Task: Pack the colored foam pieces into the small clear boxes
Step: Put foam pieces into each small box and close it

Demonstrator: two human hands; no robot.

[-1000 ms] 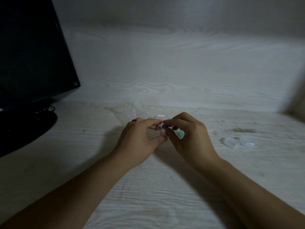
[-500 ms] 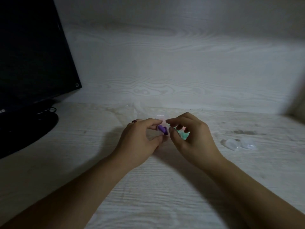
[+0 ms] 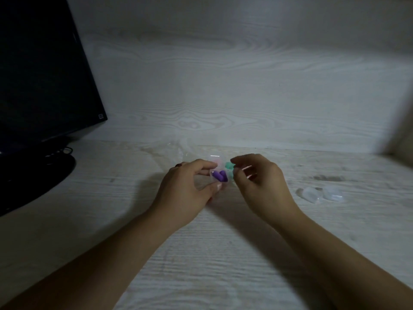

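My left hand (image 3: 185, 191) pinches a small clear box (image 3: 215, 170) between thumb and fingers, its lid tipped up at the back. Two purple foam pieces (image 3: 220, 176) lie inside it. My right hand (image 3: 261, 182) hovers just to the right of the box with fingers loosely curled and nothing in them. A green foam piece (image 3: 229, 166) shows behind the gap between the hands, near the right fingertips. Two more small clear boxes (image 3: 319, 194) lie on the desk to the right.
A dark monitor (image 3: 42, 70) on a round black stand (image 3: 33, 177) with cables fills the left side. A white wood-grain back panel (image 3: 223, 86) rises behind the desk (image 3: 201, 253). Crumpled clear plastic (image 3: 176, 151) lies behind my left hand.
My right hand has let go of the purple piece and drawn away to the right. Both purple pieces now lie in the box held by my left hand.
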